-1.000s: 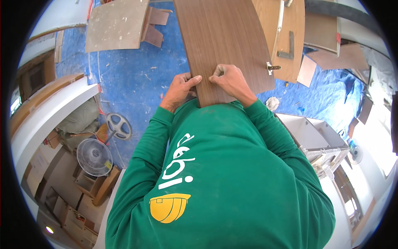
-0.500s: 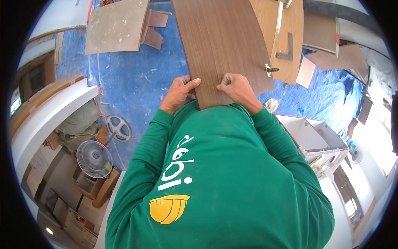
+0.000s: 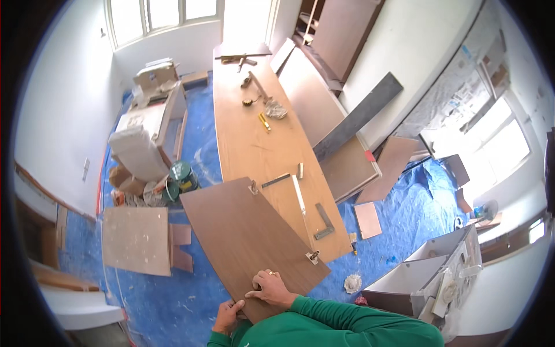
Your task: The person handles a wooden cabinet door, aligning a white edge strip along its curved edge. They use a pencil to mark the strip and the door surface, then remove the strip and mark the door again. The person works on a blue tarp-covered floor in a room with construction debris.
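Observation:
A brown wood-grain cabinet door [image 3: 245, 231] with two metal hinges along its right edge lies slanting, its far part over the workbench board, its near end against my body. At the near left edge, my left hand [image 3: 227, 317] grips the door, thumb on top and fingers beneath. My right hand [image 3: 272, 289] rests on the door's face near that end, its fingers curled in and pressed together. Whatever those fingers may hold is hidden. The upper hinge [image 3: 253, 187] and lower hinge [image 3: 313, 257] are untouched.
The long wooden board [image 3: 254, 139] carries a metal square [image 3: 324, 222], a yellow cutter [image 3: 264, 121] and other tools. A green bucket [image 3: 182, 176] and a speckled panel [image 3: 136, 240] stand left on blue sheeting. An open cabinet box [image 3: 413, 272] sits at the right.
The view has tilted up and shows more of the room. The door now appears lower, with both hinges visible. Both hands remain at its near end, the right one with fingers still curled.

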A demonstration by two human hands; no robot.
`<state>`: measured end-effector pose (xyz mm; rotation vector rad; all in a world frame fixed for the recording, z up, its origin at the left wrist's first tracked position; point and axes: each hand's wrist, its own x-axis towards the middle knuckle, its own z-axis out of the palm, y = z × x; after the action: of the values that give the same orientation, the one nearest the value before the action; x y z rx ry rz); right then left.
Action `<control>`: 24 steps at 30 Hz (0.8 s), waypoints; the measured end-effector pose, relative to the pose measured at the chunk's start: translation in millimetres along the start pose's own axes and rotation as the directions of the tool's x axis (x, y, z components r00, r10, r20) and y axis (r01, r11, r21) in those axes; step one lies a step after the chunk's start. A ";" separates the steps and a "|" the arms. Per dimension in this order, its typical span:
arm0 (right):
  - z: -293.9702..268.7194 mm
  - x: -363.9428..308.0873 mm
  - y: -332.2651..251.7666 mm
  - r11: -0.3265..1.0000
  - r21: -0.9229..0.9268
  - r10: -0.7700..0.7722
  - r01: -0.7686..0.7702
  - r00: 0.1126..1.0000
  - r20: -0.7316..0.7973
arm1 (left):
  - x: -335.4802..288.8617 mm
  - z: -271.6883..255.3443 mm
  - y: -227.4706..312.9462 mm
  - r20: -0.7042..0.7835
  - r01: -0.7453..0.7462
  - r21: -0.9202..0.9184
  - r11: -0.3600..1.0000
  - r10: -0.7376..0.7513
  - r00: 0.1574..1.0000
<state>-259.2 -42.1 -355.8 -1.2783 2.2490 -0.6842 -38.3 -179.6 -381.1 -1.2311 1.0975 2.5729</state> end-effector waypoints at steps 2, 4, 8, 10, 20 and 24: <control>-3.9 -1.8 -2.5 0.996 0.036 -0.077 0.077 0.997 -0.007 | 5.3 -8.4 -1.3 -0.010 -0.023 -0.010 1.000 0.023 1.000; -0.1 -3.1 4.5 0.935 0.071 -0.342 0.347 0.937 -0.071 | 14.6 -8.3 6.4 -0.005 -0.040 -0.029 0.999 0.040 0.999; -3.4 -16.6 16.5 0.825 0.107 -0.551 0.555 0.832 -0.060 | 17.8 -5.1 12.4 0.007 -0.047 -0.029 0.998 0.047 0.999; 1.4 -19.7 16.9 0.799 0.132 -0.582 0.586 0.810 -0.075 | 19.6 -10.7 9.3 0.000 -0.047 -0.015 0.999 0.047 0.999; -2.7 -14.5 10.2 0.794 0.125 -0.594 0.594 0.803 -0.046 | 7.0 -5.0 17.5 -0.021 -0.005 -0.008 1.000 0.004 1.000; 22.2 -7.7 28.9 0.736 0.147 -0.643 0.661 0.750 -0.153 | 13.1 -14.3 7.8 -0.079 -0.107 0.164 0.981 0.121 0.990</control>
<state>-260.7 -26.8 -389.7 -1.9866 1.6946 -1.1946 -40.6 -197.3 -391.9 -1.2901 1.4003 2.4720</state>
